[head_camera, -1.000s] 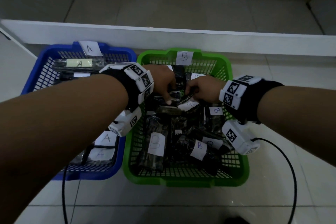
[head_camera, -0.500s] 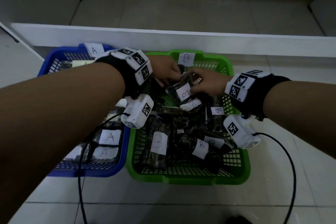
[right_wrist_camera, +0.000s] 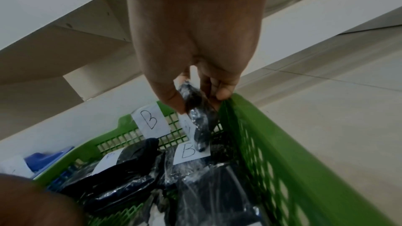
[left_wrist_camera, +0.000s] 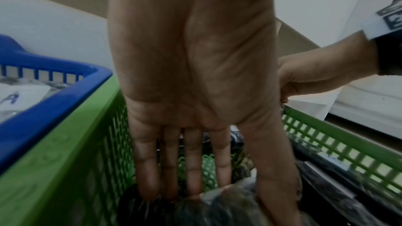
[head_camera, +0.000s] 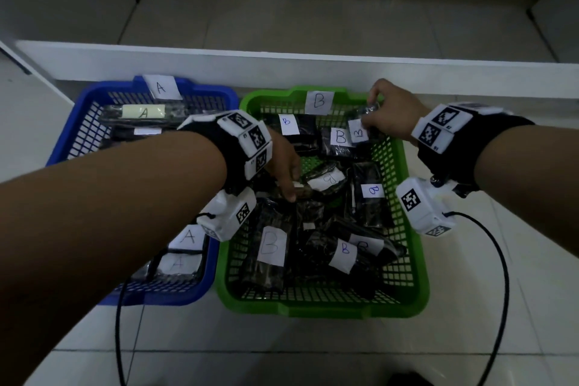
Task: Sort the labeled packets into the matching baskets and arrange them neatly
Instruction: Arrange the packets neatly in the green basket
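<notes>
A green basket (head_camera: 416,263) tagged B holds several dark plastic-wrapped packets with white B labels. My right hand (head_camera: 387,116) pinches one B packet (head_camera: 360,127) by its top end over the basket's far right corner; in the right wrist view this packet (right_wrist_camera: 199,118) hangs from thumb and fingers beside the green wall (right_wrist_camera: 272,152). My left hand (head_camera: 283,171) reaches into the basket's middle left, fingers (left_wrist_camera: 191,166) straight and pointing down, tips touching a dark packet (left_wrist_camera: 217,207). A blue basket (head_camera: 62,147) tagged A stands to the left with A-labelled packets (head_camera: 142,111).
Both baskets sit on a pale tiled floor (head_camera: 313,351). A low white ledge (head_camera: 282,64) runs right behind them. Black cables (head_camera: 498,276) trail from both wrist cameras across the floor in front.
My right hand has carried the B packet from the basket's far middle to its far right corner. My left hand let go of it and dropped back towards the packets in the middle.
</notes>
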The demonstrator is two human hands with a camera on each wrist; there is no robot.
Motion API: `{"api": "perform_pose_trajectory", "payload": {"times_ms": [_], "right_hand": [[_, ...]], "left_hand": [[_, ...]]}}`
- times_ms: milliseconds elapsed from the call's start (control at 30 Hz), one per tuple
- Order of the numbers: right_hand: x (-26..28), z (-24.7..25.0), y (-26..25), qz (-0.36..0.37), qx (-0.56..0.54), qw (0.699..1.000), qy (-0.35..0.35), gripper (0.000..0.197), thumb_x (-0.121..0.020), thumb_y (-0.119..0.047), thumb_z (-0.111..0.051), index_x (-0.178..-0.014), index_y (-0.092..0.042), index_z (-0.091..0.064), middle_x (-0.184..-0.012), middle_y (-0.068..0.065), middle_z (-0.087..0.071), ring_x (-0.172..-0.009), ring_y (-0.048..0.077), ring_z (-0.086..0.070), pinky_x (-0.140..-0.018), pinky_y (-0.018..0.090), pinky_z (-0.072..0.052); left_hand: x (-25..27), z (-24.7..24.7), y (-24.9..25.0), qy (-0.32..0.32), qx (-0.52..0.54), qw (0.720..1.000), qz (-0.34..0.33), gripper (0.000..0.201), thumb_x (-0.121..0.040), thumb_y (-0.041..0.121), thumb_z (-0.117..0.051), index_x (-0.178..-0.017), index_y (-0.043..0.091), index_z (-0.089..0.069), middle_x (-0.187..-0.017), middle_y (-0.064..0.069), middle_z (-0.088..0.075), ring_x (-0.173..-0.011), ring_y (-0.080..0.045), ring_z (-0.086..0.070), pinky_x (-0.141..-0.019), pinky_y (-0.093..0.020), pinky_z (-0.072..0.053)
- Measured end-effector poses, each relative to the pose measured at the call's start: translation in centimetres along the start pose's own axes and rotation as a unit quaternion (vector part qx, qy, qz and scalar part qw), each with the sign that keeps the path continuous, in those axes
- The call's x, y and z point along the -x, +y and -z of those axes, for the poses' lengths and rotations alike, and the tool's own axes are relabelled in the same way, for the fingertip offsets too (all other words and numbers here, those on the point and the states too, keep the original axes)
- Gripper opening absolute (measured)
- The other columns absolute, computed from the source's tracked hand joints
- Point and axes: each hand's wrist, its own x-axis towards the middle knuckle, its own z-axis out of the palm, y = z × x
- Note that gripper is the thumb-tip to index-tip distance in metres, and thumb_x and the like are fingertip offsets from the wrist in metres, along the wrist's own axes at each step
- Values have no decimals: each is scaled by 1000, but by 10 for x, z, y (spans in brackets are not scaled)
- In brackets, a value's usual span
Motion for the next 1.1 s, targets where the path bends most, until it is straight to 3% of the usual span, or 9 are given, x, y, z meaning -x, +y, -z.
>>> {"api": "perform_pose_trajectory", "payload": {"times_ms": [67, 167, 267, 367, 500, 667, 800, 933, 1100], "right_hand": [[-1, -2, 0, -19, -15, 1000, 6, 33, -73, -14, -66, -95, -16, -42, -91, 15, -64, -71, 32, -65, -60, 40, -55], [-2, -5, -4, -41, -81, 994, -59, 47, -77, -7, -65, -115, -19, -41, -99, 17, -60, -78, 39, -68, -67, 53, -58], [-4, -10, -5, -71, -106, 986, -107, 51, -78, -1, -65, -122, -19, -48, -114, 16, -57, -87, 40, -67, -76, 54, -56], [-5, -14, -2, -95, -102, 986, -89, 48, -78, 1, -68, -118, -17, -47, -110, 17, -57, -85, 41, -66, -70, 53, -58], [-1, -16, -2, -39, 84, 994, -49, 42, -81, -12, -66, -116, -7, -44, -103, 14, -60, -75, 34, -62, -65, 45, -54], [3, -30, 0, 83, 233, 967, -66, 58, -85, -19, -63, -136, -12, -36, -112, 15, -60, -102, 31, -57, -79, 33, -46], [0, -28, 1, 108, 326, 938, -39, 43, -86, -33, -60, -122, -16, -45, -111, 13, -61, -106, 32, -53, -77, 34, -43], [-3, -24, 4, 111, 420, 901, -18, 44, -83, -33, -61, -120, -16, -45, -110, 14, -61, -114, 33, -43, -86, 39, -37], [-1, -26, 11, 141, 478, 864, 72, 29, -79, -19, -62, -106, -9, -60, -113, 16, -50, -112, 33, -39, -93, 42, -33]], "left_hand": [[-3, 2, -2, -19, 51, 999, 3, 36, -93, 14, -56, -128, 4, -51, -101, -6, -52, -83, -14, -52, -49, -14, -49], [4, 10, -4, 50, 52, 997, 23, 36, -94, 14, -52, -129, 9, -52, -116, -4, -50, -99, -20, -50, -59, -19, -52], [8, 16, -9, 72, 79, 994, 20, 21, -92, 12, -52, -112, 8, -59, -99, -9, -52, -85, -20, -50, -65, -27, -56], [11, 15, -12, 78, 107, 991, 28, 16, -91, 6, -51, -105, 12, -56, -85, -7, -52, -71, -15, -49, -63, -28, -57], [15, 14, -12, 99, 135, 985, 34, 19, -93, 8, -46, -109, 12, -57, -74, -4, -50, -62, -16, -47, -60, -28, -58], [20, 11, -6, 149, 141, 979, 14, 12, -95, 15, -49, -107, 16, -51, -86, -1, -55, -70, -14, -55, -80, -35, -52], [24, 12, 0, 141, -14, 990, 7, 37, -87, 23, -66, -114, -1, -58, -114, -15, -62, -105, -27, -59, -89, -24, -38], [28, 8, 4, 170, 58, 984, -19, 41, -86, 19, -67, -121, 2, -54, -120, -12, -60, -113, -28, -55, -83, -19, -33], [19, 4, 2, 121, 219, 966, -68, 33, -93, 13, -57, -124, 2, -56, -124, -8, -57, -116, -24, -56, -88, -28, -48]]}}
